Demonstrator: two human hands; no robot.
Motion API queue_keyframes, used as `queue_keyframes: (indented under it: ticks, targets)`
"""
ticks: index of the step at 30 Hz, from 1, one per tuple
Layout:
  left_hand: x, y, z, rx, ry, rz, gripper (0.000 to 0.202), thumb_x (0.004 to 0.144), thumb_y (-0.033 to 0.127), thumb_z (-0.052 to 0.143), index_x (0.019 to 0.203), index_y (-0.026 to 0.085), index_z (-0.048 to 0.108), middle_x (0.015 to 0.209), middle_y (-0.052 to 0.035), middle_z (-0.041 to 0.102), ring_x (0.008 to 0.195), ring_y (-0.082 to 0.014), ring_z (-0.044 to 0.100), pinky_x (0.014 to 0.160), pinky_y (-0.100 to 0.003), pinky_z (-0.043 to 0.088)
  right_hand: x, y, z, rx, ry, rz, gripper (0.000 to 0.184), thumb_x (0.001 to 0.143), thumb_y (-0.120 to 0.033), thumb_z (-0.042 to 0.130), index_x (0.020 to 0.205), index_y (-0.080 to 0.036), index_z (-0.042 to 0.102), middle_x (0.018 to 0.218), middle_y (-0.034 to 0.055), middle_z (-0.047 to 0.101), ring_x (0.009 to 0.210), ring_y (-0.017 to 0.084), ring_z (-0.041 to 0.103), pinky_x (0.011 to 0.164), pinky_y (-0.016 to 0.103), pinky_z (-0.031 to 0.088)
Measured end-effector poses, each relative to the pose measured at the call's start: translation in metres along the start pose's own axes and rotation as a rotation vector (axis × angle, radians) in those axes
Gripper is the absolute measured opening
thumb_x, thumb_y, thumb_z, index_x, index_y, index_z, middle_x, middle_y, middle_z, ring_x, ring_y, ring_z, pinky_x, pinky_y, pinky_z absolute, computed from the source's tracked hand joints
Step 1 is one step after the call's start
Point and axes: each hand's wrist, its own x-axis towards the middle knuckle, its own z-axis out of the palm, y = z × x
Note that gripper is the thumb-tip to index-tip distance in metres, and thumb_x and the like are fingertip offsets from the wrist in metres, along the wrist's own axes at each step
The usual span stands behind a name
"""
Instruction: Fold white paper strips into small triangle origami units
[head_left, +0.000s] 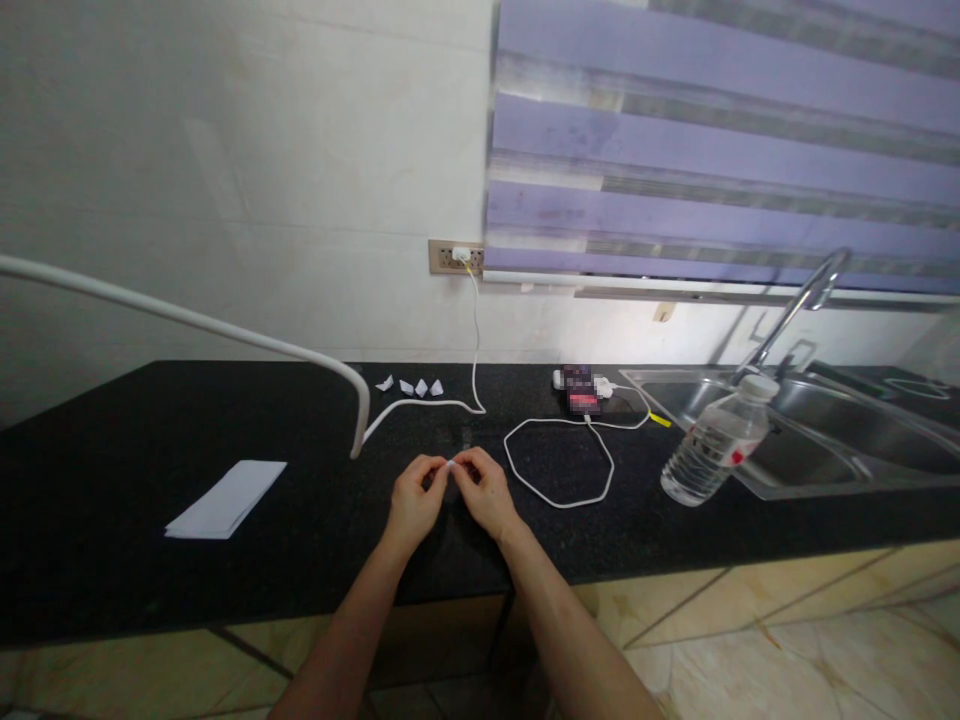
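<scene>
My left hand (417, 502) and my right hand (484, 490) meet over the black countertop, fingertips touching or almost touching. Between them is a tiny white piece of paper (450, 464), pinched by both hands and mostly hidden by the fingers. Behind the hands, near the wall, several small folded white papers (421, 388) lie in a row. To the left rests a stack of white paper sheets (226, 500), lying flat.
A white cable (559, 505) loops right of my hands to a phone (582, 390). A water bottle (716, 445) stands by the sink (765, 492). A thick white tube (225, 322) arches in from the left. A charger (461, 255) is plugged into the wall.
</scene>
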Motion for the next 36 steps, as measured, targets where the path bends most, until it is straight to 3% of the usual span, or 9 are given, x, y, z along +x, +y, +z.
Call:
queue_keyframes:
  ticks: [5,13,21,25,30,36]
  targets:
    - [-0.0021,-0.0030,0.0019,0.042,0.007,0.046,0.015,0.075,0.025,0.048,0.071,0.017,0.059,0.069,-0.0012,0.057,0.066,-0.0122,0.054,0.064,-0.023,0.043,-0.0006,0.0015,0.0027,-0.023,0.009,0.005,0.011,0.078,-0.022,0.047,0.072,-0.018,0.055,0.067,-0.0007,0.051,0.061,0.011,0.047,0.057,0.022,0.038]
    - [-0.0015,-0.0032,0.0025,-0.018,0.006,0.054,0.015,0.076,0.024,0.047,0.076,0.018,0.060,0.075,-0.0018,0.059,0.072,-0.0126,0.055,0.069,-0.024,0.043,0.0004,0.0009,0.0025,0.036,0.026,0.031,0.013,0.078,-0.024,0.045,0.080,-0.018,0.057,0.074,0.0005,0.055,0.065,0.012,0.050,0.062,0.023,0.041]
    - [-0.0013,-0.0033,0.0009,0.026,-0.032,0.011,0.018,0.076,0.028,0.046,0.071,0.018,0.060,0.070,-0.0010,0.058,0.066,-0.0119,0.054,0.063,-0.023,0.043,0.0010,-0.0030,-0.0008,0.048,0.034,0.062,0.014,0.077,-0.022,0.046,0.075,-0.017,0.058,0.072,0.0012,0.058,0.067,0.013,0.052,0.064,0.023,0.042]
    - [0.0000,-0.0027,-0.0008,0.031,0.035,-0.072,0.017,0.074,0.028,0.047,0.071,0.018,0.060,0.070,-0.0010,0.061,0.066,-0.0127,0.056,0.063,-0.024,0.044,0.0016,-0.0020,0.0003,0.117,0.033,0.111,0.017,0.079,-0.024,0.045,0.083,-0.017,0.060,0.077,0.0028,0.060,0.072,0.014,0.055,0.067,0.025,0.043]
    - [0.0019,0.0014,-0.0020,-0.001,0.046,-0.177,0.017,0.072,0.030,0.049,0.072,0.018,0.061,0.070,-0.0011,0.063,0.065,-0.0134,0.057,0.063,-0.024,0.045,0.0015,0.0027,0.0004,0.114,0.013,0.148,0.019,0.078,-0.028,0.046,0.078,-0.016,0.060,0.071,0.0018,0.059,0.065,0.013,0.054,0.061,0.023,0.043]
    - [0.0016,-0.0008,-0.0003,0.008,0.014,-0.182,0.019,0.073,0.030,0.047,0.075,0.017,0.061,0.073,-0.0018,0.064,0.068,-0.0139,0.058,0.064,-0.024,0.044,0.0002,0.0065,0.0023,0.055,0.027,0.135,0.019,0.078,-0.028,0.044,0.074,-0.016,0.058,0.065,0.0001,0.056,0.059,0.012,0.050,0.056,0.022,0.040]
